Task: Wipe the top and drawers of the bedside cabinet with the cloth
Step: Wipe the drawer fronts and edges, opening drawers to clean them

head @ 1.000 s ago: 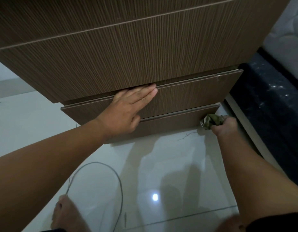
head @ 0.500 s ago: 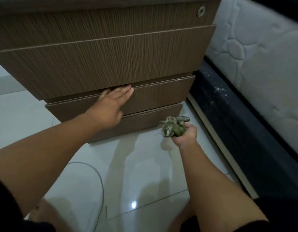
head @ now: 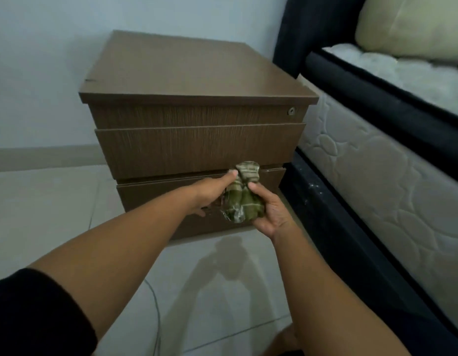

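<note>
Both hands are bunching the cloth (head: 244,199) in front of the cabinet (head: 197,140); judged step: regathering it into a firm pad, with a clean face turned outward, before further wiping; loose tails should be tucked in. Right hand (head: 270,214) is cupping the wad from below, fingers curled round it; left hand (head: 209,194) is pinching its upper part, fingertips (head: 231,173) closed on fabric; the lower drawers (head: 155,199) are lying just beyond the fingers.

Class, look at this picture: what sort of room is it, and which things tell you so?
Most likely a bedroom: a mattress in a dark bed frame, a pillow, and a small drawer cabinet beside the bed.
</note>
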A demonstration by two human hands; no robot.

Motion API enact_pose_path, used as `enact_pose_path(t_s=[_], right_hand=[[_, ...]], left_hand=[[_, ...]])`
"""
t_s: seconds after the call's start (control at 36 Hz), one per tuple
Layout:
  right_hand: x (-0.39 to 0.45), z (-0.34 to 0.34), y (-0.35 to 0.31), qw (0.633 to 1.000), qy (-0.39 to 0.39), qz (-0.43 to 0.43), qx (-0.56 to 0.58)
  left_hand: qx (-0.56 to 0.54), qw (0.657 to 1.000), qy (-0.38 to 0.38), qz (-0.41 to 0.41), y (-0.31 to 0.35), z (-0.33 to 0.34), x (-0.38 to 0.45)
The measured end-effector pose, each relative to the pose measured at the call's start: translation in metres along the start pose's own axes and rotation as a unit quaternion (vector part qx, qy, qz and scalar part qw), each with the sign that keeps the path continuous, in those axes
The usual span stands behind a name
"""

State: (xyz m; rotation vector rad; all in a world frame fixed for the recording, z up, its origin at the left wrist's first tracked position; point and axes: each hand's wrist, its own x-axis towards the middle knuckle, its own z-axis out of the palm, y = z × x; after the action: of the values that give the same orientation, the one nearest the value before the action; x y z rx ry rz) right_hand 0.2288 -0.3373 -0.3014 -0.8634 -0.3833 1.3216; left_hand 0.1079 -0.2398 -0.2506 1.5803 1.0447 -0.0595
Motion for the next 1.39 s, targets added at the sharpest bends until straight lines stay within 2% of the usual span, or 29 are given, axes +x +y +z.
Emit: enact_pose_path(t_s=[0.14, 0.25, 0.33, 0.47, 0.61, 0.75, 0.81, 0.89, 1.08, 1.19, 1.33, 1.39], right_hand=[[0.000, 0.043, -0.019, 0.998, -0.018, -0.004, -0.067], [-0.003, 0.079, -0.035, 0.992, -0.044, -0.013, -0.118], [-0.005, 0.101, -0.046, 0.983, -0.061, -0.044, -0.166], [0.000, 0.130, -0.063, 0.962, 0.018, -0.086, -0.259], [0.009, 0.169, -0.077, 0.945, 0.088, -0.123, -0.291], [0.023, 0.202, -0.086, 0.910, 0.126, -0.175, -0.354], [0.027, 0.215, -0.089, 0.901, 0.130, -0.196, -0.364], [0.039, 0.234, -0.092, 0.884, 0.130, -0.217, -0.393], [0.075, 0.267, -0.086, 0.824, 0.117, -0.256, -0.492], [0.095, 0.275, -0.084, 0.808, 0.141, -0.245, -0.517], [0.121, 0.275, -0.089, 0.759, 0.150, -0.246, -0.584], [0.132, 0.272, -0.091, 0.735, 0.129, -0.215, -0.630]], left_hand=[[-0.113, 0.991, 0.055, 0.042, 0.004, -0.018, -0.016], [-0.202, 0.969, 0.094, 0.109, 0.010, -0.038, -0.038], [-0.228, 0.950, 0.141, 0.157, 0.018, -0.052, -0.056], [-0.228, 0.930, 0.197, 0.211, 0.028, -0.081, -0.077], [-0.253, 0.912, 0.233, 0.224, 0.038, -0.107, -0.090], [-0.269, 0.891, 0.282, 0.235, 0.053, -0.132, -0.091], [-0.252, 0.884, 0.312, 0.239, 0.059, -0.143, -0.096], [-0.150, 0.883, 0.375, 0.238, 0.067, -0.164, -0.104], [0.033, 0.862, 0.450, 0.232, 0.077, -0.204, -0.105], [0.087, 0.863, 0.449, 0.216, 0.079, -0.221, -0.094], [0.092, 0.867, 0.449, 0.195, 0.080, -0.234, -0.075], [0.118, 0.874, 0.442, 0.163, 0.077, -0.236, -0.068]])
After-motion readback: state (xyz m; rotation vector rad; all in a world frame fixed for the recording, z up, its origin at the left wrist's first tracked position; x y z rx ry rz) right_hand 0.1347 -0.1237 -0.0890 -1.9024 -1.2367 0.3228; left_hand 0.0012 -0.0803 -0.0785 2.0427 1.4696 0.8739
